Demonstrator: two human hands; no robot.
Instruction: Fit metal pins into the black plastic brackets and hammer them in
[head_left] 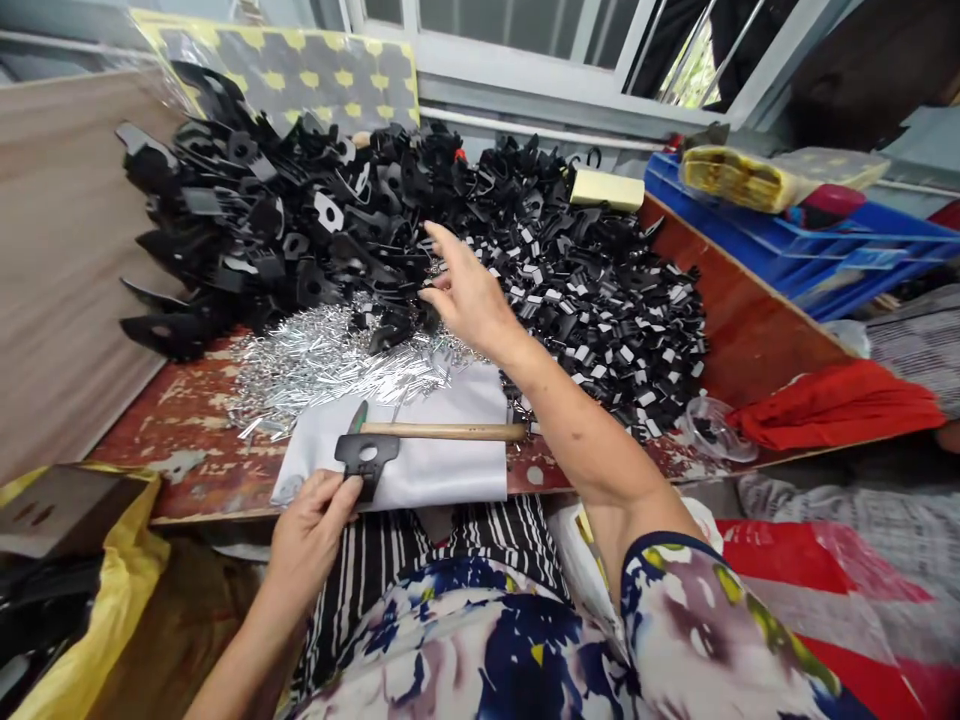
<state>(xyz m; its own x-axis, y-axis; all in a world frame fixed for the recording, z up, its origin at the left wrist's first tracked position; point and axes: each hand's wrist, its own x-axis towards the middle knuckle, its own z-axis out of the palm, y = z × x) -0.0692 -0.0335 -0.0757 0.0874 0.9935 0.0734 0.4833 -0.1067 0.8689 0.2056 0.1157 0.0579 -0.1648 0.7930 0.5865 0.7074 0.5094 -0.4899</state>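
Pinched in my left hand (321, 512) is a flat black part with a round hole (367, 455), held over the front of the grey cloth (442, 475). Just behind that part lies a hammer (442, 431), its wooden handle pointing right and its head at the left. My right hand (469, 290) reaches out over the heap, thumb and fingers apart, with nothing seen between them. Beneath and around it are a pile of black parts (307, 230), small black-and-white pieces (600, 320) and a spread of shiny metal pins (352, 355).
A blue crate (817, 245) with yellow packets stands at the right. Red cloth (840, 408) and a clear plastic cup (716, 428) lie by the table's right edge. A wooden board (67, 250) walls the left side. A yellow bag (127, 580) sits lower left.
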